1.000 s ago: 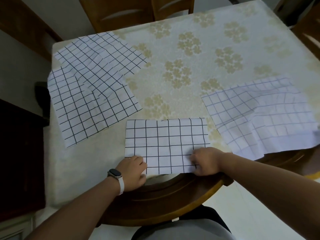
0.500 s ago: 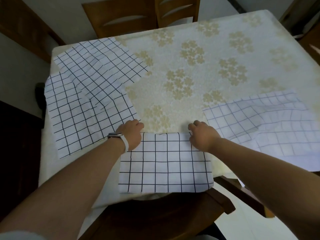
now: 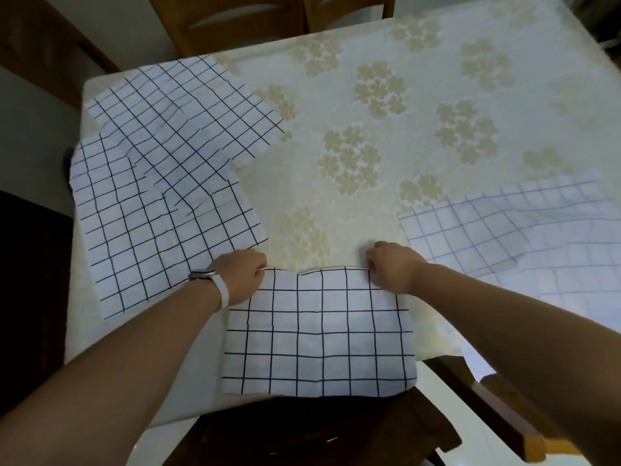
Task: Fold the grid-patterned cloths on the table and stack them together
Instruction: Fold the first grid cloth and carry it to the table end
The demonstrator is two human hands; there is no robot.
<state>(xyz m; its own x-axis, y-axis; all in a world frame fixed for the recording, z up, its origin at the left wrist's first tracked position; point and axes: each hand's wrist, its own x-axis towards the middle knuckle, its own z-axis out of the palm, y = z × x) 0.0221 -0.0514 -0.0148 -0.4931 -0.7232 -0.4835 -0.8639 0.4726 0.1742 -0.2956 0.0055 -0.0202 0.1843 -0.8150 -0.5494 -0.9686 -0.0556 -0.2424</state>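
At the near table (image 3: 353, 203) edge, left hand (image 3: 240, 275) and right hand (image 3: 393, 267) each pinch a far corner of the folded cloth (image 3: 319, 331), having moved up from its near corners. Far edge lifts: next fold probably starting.

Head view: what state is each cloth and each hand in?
middle cloth, folded, near edge overhanging the table.
far-left cloth, unfolded, creased.
near-left cloth, unfolded, partly under it.
blue-grid cloth, unfolded, rumpled.
left hand, pinching the middle cloth's far left corner.
right hand, pinching its far right corner.
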